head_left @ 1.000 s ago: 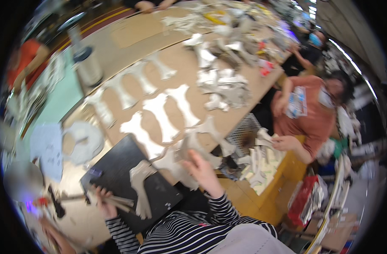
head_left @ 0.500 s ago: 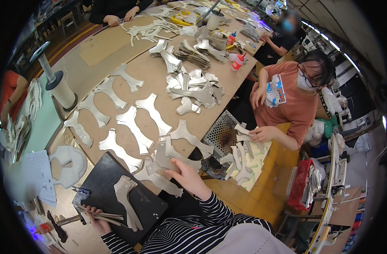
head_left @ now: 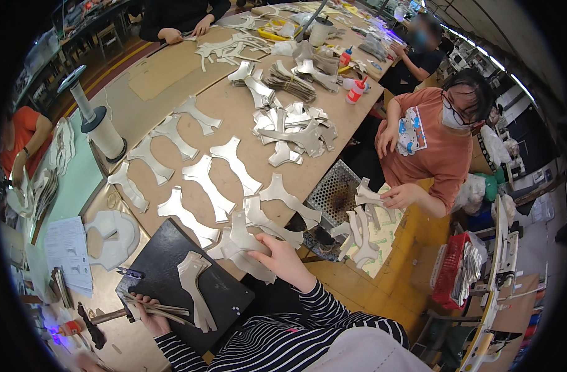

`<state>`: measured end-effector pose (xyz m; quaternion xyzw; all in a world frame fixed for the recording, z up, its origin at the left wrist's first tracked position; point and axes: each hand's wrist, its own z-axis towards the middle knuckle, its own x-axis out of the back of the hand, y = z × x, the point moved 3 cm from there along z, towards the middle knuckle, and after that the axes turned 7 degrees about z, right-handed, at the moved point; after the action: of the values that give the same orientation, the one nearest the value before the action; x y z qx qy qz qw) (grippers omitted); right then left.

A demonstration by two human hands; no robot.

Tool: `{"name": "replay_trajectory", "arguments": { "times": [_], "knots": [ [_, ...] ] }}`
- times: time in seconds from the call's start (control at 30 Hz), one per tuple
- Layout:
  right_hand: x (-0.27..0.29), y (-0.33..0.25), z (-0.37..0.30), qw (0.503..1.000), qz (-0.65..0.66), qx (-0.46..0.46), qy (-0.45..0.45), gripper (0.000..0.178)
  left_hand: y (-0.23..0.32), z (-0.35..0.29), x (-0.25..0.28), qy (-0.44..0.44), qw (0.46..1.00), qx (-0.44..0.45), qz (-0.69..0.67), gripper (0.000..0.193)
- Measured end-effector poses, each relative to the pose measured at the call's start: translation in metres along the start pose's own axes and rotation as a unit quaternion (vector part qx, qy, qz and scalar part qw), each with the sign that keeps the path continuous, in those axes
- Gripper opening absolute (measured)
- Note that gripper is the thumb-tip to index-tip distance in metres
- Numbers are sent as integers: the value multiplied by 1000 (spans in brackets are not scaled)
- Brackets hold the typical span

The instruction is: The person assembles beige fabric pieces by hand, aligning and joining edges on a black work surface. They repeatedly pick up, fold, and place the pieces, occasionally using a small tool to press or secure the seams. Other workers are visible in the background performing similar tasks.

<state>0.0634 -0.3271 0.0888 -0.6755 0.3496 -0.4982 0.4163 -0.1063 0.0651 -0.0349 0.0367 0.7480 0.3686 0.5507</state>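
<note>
My right hand (head_left: 282, 257) pinches the edge of a silvery Y-shaped piece (head_left: 241, 235), thin and flat like cut leather. That piece lies over other pale pieces at the near edge of the table. To the left, my left hand (head_left: 152, 315) is closed round a stack of thin cut pieces (head_left: 172, 311), seen mostly edge-on. Beside that stack, a small pile of similar pieces (head_left: 196, 288) rests on a black board (head_left: 224, 288). Several silvery Y-shaped pieces (head_left: 210, 186) are spread in rows beyond my right hand.
A heap of silvery pieces (head_left: 296, 130) lies farther back, near a red-and-white bottle (head_left: 356, 90). A thread cone (head_left: 105, 136) stands at left, above printed sheets (head_left: 69, 254). On the right, a seated co-worker (head_left: 429, 146) handles pieces over a perforated metal plate (head_left: 338, 189).
The view has shifted slightly, so everything sits farther right. The piece in my right hand has come down flatter over the pieces beneath. My left hand still holds its stack.
</note>
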Motion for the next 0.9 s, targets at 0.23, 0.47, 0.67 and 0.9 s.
{"name": "replay_trajectory", "arguments": {
  "times": [0.23,0.47,0.67,0.9],
  "knots": [
    [3,-2,-3,1000,-3,-4,3,40,-1,1,0,4,1000,4,-3,40],
    [1,0,-5,1000,-7,17,7,45,-2,1,-1,11,1000,3,2,39],
    [2,-1,-7,1000,-4,5,18,45,-2,2,-4,1,1000,3,2,39],
    [5,-7,-12,973,224,-24,-53,40,-2,2,-3,2,1000,3,16,40]
  ]
}}
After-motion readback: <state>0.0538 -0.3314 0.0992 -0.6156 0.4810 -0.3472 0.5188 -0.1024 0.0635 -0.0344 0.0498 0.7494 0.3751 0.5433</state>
